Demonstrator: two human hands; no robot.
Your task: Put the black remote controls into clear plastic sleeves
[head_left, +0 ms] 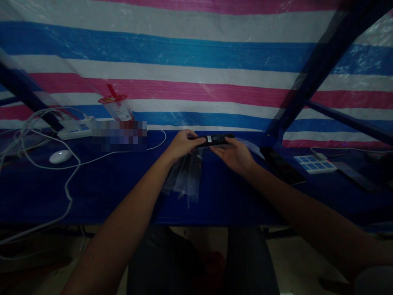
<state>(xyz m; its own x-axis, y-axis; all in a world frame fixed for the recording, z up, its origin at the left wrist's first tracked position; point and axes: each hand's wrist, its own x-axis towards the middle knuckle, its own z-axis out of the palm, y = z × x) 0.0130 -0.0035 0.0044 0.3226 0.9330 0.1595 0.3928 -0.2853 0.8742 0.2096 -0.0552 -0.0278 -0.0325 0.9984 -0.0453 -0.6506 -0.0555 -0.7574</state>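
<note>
Glossy plastic sheeting (199,57), striped pink, white and blue, fills twelve o'clock behind a blue table (242,200). Clear, crinkled plastic sleeves (186,178) spread at seven o'clock from centre. At centre, the left hand (183,144) grips the nine-o'clock end, the right hand (237,155) the three-o'clock end, of a slim, black, oblong bar (219,139). Its small white label (209,139) is unreadable.
</note>
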